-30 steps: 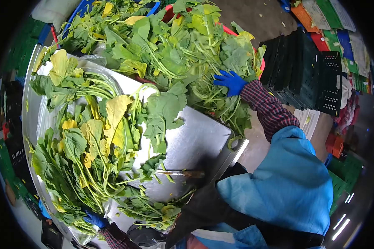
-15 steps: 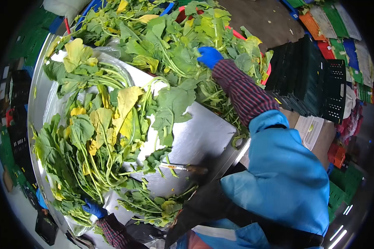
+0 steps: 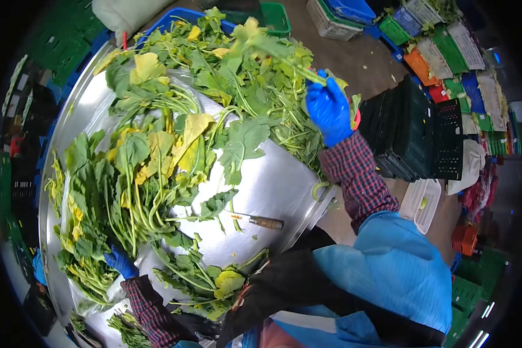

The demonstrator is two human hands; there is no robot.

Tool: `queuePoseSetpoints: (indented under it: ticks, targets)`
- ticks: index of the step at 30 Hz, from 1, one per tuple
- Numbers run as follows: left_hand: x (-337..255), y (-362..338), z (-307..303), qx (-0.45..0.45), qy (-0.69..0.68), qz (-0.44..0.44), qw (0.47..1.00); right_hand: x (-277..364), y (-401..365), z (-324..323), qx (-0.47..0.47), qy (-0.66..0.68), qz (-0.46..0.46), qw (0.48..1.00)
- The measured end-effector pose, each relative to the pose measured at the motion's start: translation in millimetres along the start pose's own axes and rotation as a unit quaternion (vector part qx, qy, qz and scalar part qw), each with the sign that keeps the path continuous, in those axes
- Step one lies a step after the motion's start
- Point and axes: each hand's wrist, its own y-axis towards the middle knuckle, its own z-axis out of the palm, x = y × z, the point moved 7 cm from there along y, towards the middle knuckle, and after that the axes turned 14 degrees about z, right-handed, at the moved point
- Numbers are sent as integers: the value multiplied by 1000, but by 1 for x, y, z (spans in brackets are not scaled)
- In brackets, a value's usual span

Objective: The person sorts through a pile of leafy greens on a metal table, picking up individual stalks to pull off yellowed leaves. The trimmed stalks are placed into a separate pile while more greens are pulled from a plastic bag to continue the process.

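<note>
My right hand (image 3: 329, 110), in a blue glove, is raised over the heap and closed on a leafy stem (image 3: 284, 60). The stem's yellow-green leaf end points up and left, blurred by motion. Below and behind it spreads a heap of loose leafy greens (image 3: 296, 119). At the lower left my gloved left hand (image 3: 122, 262) lies with outstretched fingers against a pile of leafy greens (image 3: 93, 214), its fingertips partly covered by leaves. Yellowed leaves (image 3: 192, 134) show among the green ones. A knife (image 3: 265, 222) with a wooden handle rests on the metal table (image 3: 272, 180).
Trimmed leaves (image 3: 229, 283) lie along the table's near side. Clear plastic sheeting (image 3: 101, 116) shows under the piled greens. Dark crates (image 3: 397, 136) stand stacked at the right, beside a white container (image 3: 421, 203) on the floor. A blue crate (image 3: 174, 16) adjoins the far edge.
My right hand has come up out of the heap with a leafy stem in it. My left hand has shifted up and left along the pile. The view has tilted a little.
</note>
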Motion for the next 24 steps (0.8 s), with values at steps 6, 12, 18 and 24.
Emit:
queuePoseSetpoints:
  ticks: [6,12,18,24]
  targets:
    - [-40,2,12,-50,21,144,988,-79,-33,44,32,102,40,993]
    - [-74,5,21,-42,-193,-5,980,-136,-61,74,28,78,55,995]
    - [-216,-13,-33,-84,-211,123,966,-175,-91,109,-22,-174,20,984]
    - [-225,-59,-52,-1,-402,-43,915,-130,-75,107,-70,-325,-119,935]
